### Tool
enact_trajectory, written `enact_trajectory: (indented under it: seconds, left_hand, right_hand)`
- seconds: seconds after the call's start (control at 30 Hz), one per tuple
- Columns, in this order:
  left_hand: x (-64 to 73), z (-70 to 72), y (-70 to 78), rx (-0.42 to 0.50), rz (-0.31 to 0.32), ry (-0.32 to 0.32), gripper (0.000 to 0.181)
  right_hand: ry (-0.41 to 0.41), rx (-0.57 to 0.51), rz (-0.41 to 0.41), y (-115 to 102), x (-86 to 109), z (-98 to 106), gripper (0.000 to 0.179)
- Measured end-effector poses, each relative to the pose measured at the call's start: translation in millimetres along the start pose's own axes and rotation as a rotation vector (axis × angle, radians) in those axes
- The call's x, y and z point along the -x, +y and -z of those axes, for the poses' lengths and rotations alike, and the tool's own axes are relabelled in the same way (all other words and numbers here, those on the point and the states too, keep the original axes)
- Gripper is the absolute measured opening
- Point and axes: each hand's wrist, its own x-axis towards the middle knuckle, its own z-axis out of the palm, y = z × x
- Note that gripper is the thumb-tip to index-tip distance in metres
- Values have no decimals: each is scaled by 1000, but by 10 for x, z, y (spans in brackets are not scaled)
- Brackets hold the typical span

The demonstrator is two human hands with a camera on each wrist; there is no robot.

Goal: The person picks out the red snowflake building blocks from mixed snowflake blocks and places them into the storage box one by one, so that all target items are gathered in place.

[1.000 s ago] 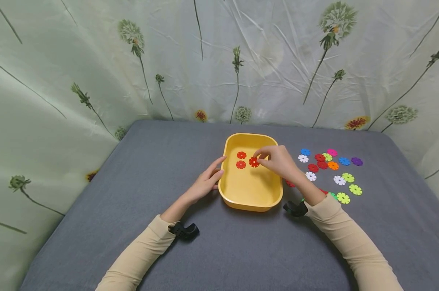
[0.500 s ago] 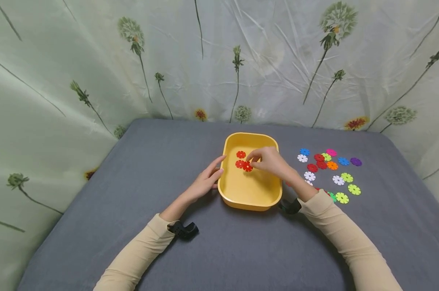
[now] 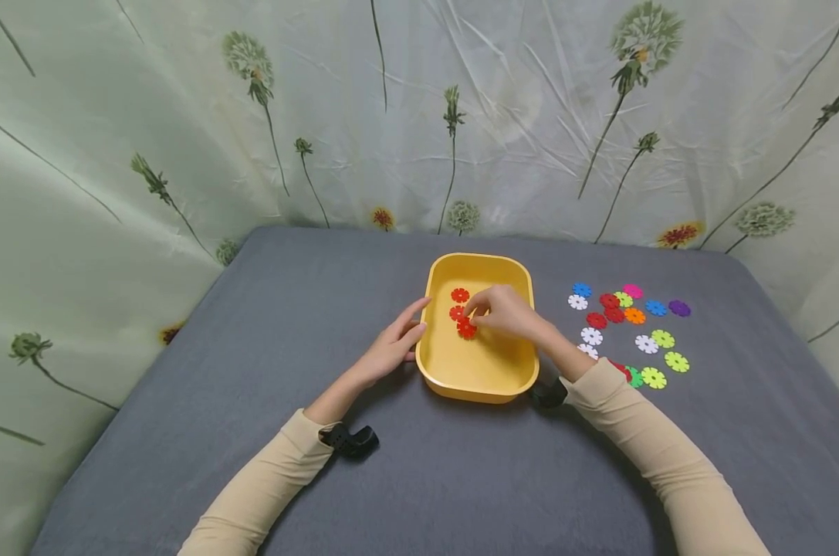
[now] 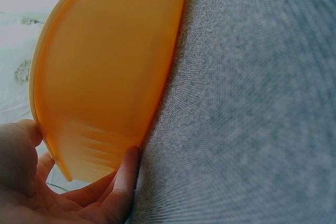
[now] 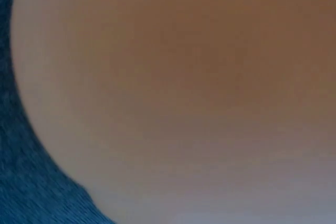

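On the worktop (image 3: 252, 347), the left hand (image 3: 386, 355) is resting, loosely spread, against the left edge of the yellow tub (image 3: 478, 374), probably steadying it. Farther in, the right hand (image 3: 508, 313) is pinching a red notched disc (image 3: 466, 330), a fingertip hold apparently suiting its thinness. The disc is lying inside, between both hands; two red discs (image 3: 460, 295) are lying beyond.

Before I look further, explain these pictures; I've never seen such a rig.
No robot here: the left hand and right hand are a person's. The wide picture comes from a head-worn camera; the others from wrist cameras, the right mostly blurred. On a grey cloth-covered table sits a yellow, rounded-rectangular, plastic-looking tub. The left hand rests against its side. The right hand pinches a flat red notched disc inside it, near two more red discs. Right of the tub lie notched discs in several colours.
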Motion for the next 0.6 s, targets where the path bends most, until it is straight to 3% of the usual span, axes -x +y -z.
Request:
enact_trajectory:
  seconds: [0.6]
  left_hand:
    - [-5,9,6,0,2,-7,53]
  right_hand:
    - [-37,36,-21,-9,-46,-119,10]
